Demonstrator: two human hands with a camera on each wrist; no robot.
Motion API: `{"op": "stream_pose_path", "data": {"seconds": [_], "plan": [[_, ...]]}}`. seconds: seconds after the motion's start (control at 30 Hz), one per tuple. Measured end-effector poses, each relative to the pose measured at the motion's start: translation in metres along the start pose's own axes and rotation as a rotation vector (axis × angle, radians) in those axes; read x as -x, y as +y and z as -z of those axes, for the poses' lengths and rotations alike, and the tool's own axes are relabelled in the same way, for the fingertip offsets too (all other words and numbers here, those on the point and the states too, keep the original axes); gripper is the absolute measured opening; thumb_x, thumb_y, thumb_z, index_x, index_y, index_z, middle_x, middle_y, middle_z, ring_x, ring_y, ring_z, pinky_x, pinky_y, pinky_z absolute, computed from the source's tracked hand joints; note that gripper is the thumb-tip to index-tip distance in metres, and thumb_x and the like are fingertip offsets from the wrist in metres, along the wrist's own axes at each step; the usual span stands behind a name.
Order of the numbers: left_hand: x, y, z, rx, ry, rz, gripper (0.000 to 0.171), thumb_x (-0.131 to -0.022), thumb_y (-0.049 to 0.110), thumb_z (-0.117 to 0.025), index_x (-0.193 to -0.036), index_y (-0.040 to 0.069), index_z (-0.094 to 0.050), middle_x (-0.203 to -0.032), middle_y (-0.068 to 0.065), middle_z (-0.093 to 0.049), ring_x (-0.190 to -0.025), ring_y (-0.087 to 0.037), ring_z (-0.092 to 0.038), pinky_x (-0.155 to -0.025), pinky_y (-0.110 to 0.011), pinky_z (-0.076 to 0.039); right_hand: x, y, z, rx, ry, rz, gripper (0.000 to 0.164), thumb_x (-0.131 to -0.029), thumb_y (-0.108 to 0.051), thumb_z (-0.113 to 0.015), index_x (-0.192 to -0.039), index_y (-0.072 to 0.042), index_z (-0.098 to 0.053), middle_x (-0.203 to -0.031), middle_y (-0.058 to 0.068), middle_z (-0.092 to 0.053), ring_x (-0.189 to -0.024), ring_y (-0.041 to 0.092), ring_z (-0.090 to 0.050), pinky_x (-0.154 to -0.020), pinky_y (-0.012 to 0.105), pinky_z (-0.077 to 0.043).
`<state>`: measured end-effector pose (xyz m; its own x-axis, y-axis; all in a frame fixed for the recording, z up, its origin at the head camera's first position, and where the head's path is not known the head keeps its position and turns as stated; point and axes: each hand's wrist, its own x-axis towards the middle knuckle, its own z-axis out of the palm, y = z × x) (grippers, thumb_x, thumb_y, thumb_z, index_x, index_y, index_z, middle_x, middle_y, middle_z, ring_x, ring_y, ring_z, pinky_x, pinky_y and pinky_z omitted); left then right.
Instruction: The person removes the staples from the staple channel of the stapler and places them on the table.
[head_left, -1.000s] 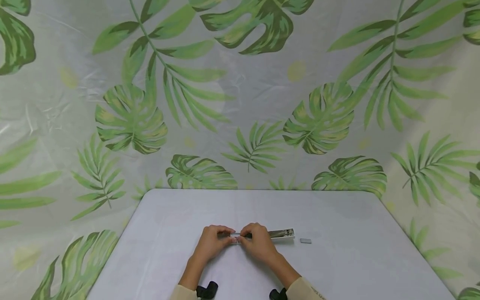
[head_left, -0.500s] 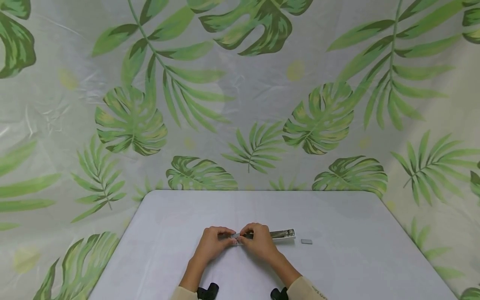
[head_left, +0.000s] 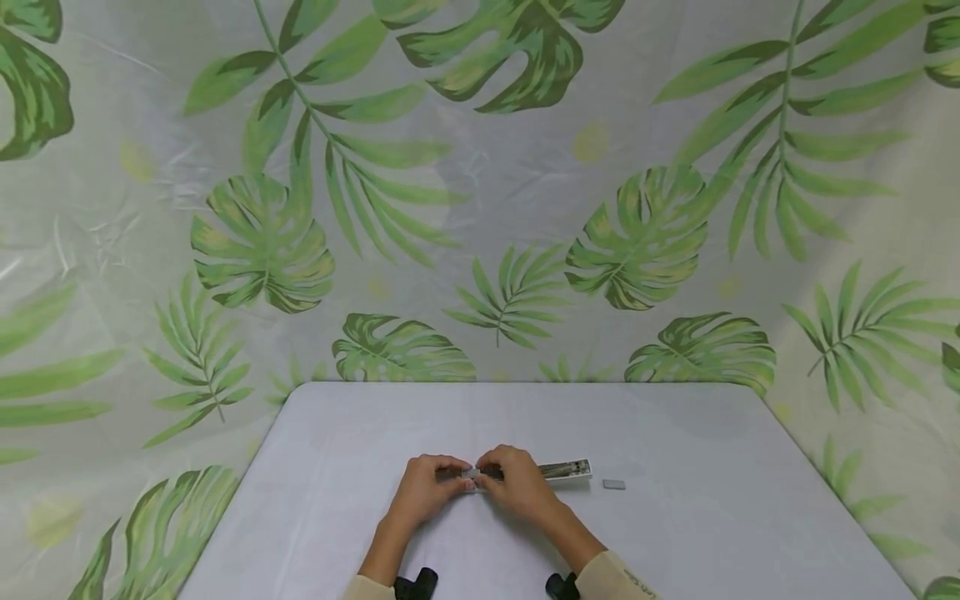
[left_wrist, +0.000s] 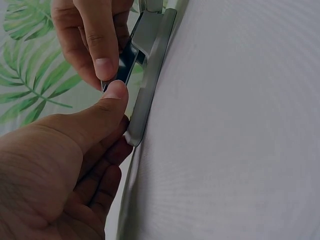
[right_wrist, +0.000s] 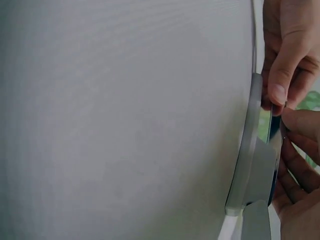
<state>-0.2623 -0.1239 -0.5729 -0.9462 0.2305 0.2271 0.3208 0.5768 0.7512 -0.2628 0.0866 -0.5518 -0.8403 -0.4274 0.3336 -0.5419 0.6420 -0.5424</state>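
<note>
A grey stapler (left_wrist: 151, 80) stands on the table with its top lid (head_left: 566, 470) swung back to the right, its metal inside showing. My left hand (head_left: 429, 485) grips the stapler's left end, thumb on top and fingers below. From the right, my right hand (head_left: 519, 483) pinches with thumb and forefinger over the open magazine (left_wrist: 127, 62). A small grey strip of staples (head_left: 470, 473) shows between the fingertips of both hands, partly hidden by them. The right wrist view has the left thumb and right fingertips almost meeting over the magazine.
A second small grey strip of staples (head_left: 613, 484) lies on the white table (head_left: 712, 517), right of the stapler's lid. A leaf-patterned curtain (head_left: 525, 192) hangs behind the table's far edge.
The grey strip of staples has come to show between the fingertips at the magazine. My right fingertips have shifted slightly, and the left hand has stayed nearly still.
</note>
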Motion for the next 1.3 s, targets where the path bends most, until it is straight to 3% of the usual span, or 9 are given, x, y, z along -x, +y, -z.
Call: {"op": "stream_pose_path", "data": {"seconds": [0.23, 0.5, 0.83, 1.03, 1.3], "plan": [[0.0, 0.0, -0.002, 0.0, -0.005, 0.019, 0.022, -0.083, 0.038, -0.086, -0.102, 0.025, -0.082, -0.101, 0.011, -0.08, -0.112, -0.022, -0.072, -0.1, -0.048, -0.055, 0.006, 0.005, 0.005, -0.073, 0.026, 0.024, 0.013, -0.092, -0.014, -0.078, -0.104, -0.008, -0.076, -0.099, 0.001, -0.074, -0.092, 0.014, -0.07, -0.08, 0.032, -0.058], [-0.002, 0.004, 0.001, 0.0, 0.003, 0.021, 0.022, -0.083, 0.036, -0.086, -0.102, 0.025, -0.082, -0.101, 0.01, -0.08, -0.112, -0.023, -0.072, -0.1, -0.05, -0.054, 0.007, 0.011, 0.018, -0.128, 0.021, -0.04, 0.014, -0.096, -0.017, -0.074, -0.108, -0.009, -0.074, -0.102, 0.0, -0.074, -0.099, 0.018, -0.071, -0.087, 0.037, -0.06], [0.0, 0.002, -0.001, -0.009, 0.019, 0.03, 0.021, -0.083, 0.034, -0.087, -0.101, 0.025, -0.082, -0.099, 0.009, -0.08, -0.108, -0.021, -0.073, -0.097, -0.048, -0.056, 0.014, 0.021, 0.045, -0.139, 0.089, -0.128, 0.016, -0.096, -0.018, -0.075, -0.111, -0.015, -0.074, -0.104, -0.006, -0.073, -0.101, 0.016, -0.069, -0.09, 0.046, -0.059], [0.001, 0.003, -0.001, -0.003, 0.016, 0.042, 0.02, -0.083, 0.034, -0.087, -0.101, 0.027, -0.082, -0.099, 0.01, -0.08, -0.108, -0.021, -0.073, -0.097, -0.047, -0.056, 0.019, 0.032, 0.067, -0.121, 0.121, -0.132, 0.017, -0.095, -0.019, -0.076, -0.112, -0.016, -0.074, -0.105, -0.007, -0.073, -0.101, 0.016, -0.068, -0.093, 0.052, -0.056], [0.003, 0.001, -0.004, -0.017, 0.023, 0.026, 0.021, -0.083, 0.034, -0.087, -0.101, 0.025, -0.082, -0.099, 0.01, -0.08, -0.106, -0.02, -0.073, -0.096, -0.047, -0.056, 0.031, 0.05, 0.091, -0.07, 0.148, -0.114, 0.021, -0.095, -0.02, -0.076, -0.113, -0.012, -0.075, -0.104, -0.006, -0.073, -0.1, 0.017, -0.069, -0.089, 0.049, -0.057]]}}
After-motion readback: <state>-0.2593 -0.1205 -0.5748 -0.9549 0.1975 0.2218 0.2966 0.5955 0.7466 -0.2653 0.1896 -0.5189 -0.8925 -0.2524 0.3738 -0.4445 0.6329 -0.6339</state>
